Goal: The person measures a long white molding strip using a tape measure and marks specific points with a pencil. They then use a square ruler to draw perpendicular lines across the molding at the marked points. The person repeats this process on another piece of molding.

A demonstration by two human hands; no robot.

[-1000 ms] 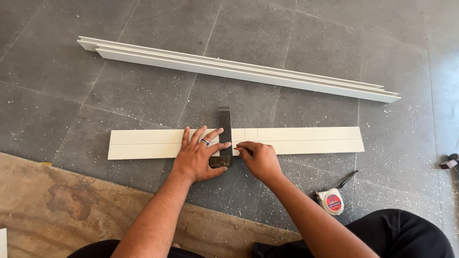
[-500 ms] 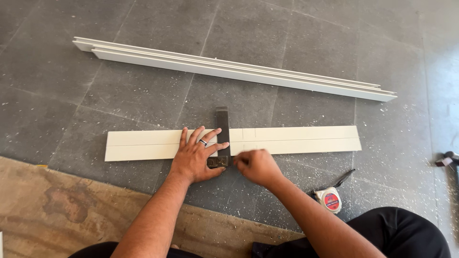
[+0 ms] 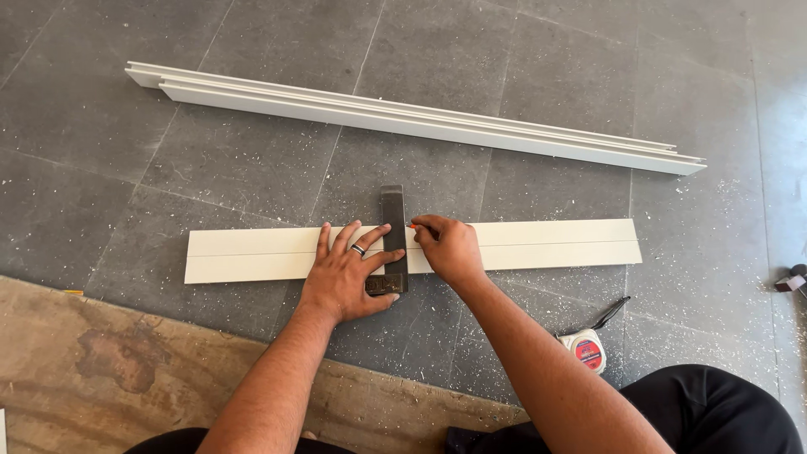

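Both hands [image 3: 349, 273] [image 3: 450, 248] on square [image 3: 392, 220] across board [image 3: 252, 255].

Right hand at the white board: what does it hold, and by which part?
The right hand pinches a small orange-tipped marking tool near its tip; its kind cannot be told.

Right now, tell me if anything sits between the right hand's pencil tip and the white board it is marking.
Nothing visible does. The right hand holds an orange-tipped pencil against the white board, right beside the dark square, which the left hand presses flat. The tape measure lies apart on the floor.
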